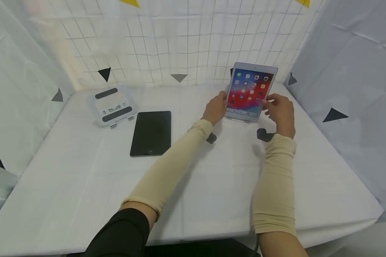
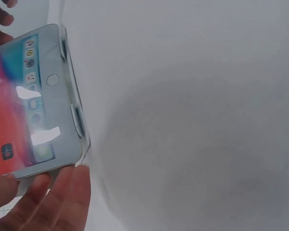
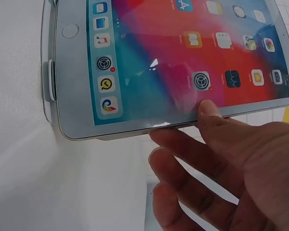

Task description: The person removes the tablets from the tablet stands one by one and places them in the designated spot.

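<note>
A white-framed tablet [image 1: 249, 92], its screen lit with app icons, leans upright on a clear stand [image 3: 51, 82] whose small lips hold its lower edge. My left hand [image 1: 214, 109] holds the tablet's left side, the thumb at the front edge and the fingers [image 2: 72, 192] along the side. On the opposite side my right hand [image 1: 280, 112] pinches the edge, with its thumb [image 3: 209, 108] on the screen and the index finger at the edge. The other right fingers are loosely bent below. What lies behind the tablet is mostly hidden.
A black tablet [image 1: 151, 132] lies flat on the white-covered table [image 1: 83, 200], left of my left forearm. Farther back on the left lies a clear stand [image 1: 110, 105] with dark pads. A gridded white sheet [image 1: 161, 43] hangs behind, and grey sheets flank the sides.
</note>
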Demonstrator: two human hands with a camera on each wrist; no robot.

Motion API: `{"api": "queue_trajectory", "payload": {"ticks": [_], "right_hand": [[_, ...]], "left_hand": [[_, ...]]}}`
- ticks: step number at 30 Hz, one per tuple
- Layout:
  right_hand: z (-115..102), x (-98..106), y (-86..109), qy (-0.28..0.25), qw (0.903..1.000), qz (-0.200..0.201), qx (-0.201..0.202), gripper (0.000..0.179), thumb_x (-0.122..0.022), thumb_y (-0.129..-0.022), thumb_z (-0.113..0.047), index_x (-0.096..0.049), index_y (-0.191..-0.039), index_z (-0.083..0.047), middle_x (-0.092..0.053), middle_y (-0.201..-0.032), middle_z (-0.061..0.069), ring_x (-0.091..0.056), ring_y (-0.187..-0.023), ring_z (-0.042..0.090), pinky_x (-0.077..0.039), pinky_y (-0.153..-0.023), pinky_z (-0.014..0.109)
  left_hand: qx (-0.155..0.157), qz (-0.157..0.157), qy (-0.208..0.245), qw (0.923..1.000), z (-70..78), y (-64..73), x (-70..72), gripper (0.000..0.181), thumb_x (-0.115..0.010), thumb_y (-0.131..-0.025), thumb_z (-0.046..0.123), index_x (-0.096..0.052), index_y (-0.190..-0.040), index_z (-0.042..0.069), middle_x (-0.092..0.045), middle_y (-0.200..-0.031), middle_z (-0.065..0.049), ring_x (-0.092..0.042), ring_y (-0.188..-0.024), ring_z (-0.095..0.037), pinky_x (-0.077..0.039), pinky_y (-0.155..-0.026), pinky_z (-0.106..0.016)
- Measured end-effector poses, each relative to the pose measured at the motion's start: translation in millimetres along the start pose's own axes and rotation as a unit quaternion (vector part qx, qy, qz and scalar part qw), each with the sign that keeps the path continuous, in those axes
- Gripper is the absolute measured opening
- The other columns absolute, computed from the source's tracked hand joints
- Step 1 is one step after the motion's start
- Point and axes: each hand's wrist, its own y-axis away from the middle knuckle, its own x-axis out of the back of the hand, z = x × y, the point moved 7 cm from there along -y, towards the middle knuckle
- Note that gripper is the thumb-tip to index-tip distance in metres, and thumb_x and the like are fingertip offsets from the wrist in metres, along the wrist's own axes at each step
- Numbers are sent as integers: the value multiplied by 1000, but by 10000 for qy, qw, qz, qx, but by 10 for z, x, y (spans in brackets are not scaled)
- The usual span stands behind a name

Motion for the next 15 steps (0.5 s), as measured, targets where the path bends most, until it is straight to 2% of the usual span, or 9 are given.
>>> {"api": "queue_trajectory", "payload": {"ticks": [3,6,10,13,15], "right_hand": [[-14,8,13,38,10000,21,24,44,-56,-110,-35,-61,-142,-6,-71,-123,22,-69,-106,38,-52,-84,40],[-64,36,24,126,9997,90,205,42,-56,-110,-34,-63,-139,-4,-72,-120,23,-70,-104,38,-50,-85,44],[-124,68,31,151,9991,117,387,42,-56,-110,-34,-64,-138,-4,-73,-117,23,-71,-102,37,-50,-82,43],[-142,55,35,64,9994,-64,343,44,-57,-109,-36,-64,-140,-5,-72,-118,22,-70,-104,36,-52,-85,43],[-155,36,41,20,9992,-249,318,45,-57,-109,-37,-63,-141,-6,-72,-119,22,-69,-107,36,-52,-89,45]], "left_hand": [[-95,75,107,9999,-9,15,18,22,-46,-113,14,-52,-133,8,-69,-122,-9,-66,-113,-22,-50,-95,-34],[-195,142,142,9996,-23,48,43,22,-44,-113,15,-51,-133,9,-69,-125,-8,-65,-114,-21,-50,-95,-34],[-292,262,180,9991,-38,111,110,16,-46,-113,12,-52,-128,11,-70,-116,-8,-64,-95,-21,-51,-83,-34],[-331,337,239,9986,-64,160,169,13,-48,-112,12,-53,-124,12,-71,-107,-8,-60,-84,-20,-49,-75,-32],[-379,338,286,9983,-90,194,203,12,-49,-112,13,-53,-123,11,-71,-106,-7,-60,-82,-19,-48,-74,-30]]}}
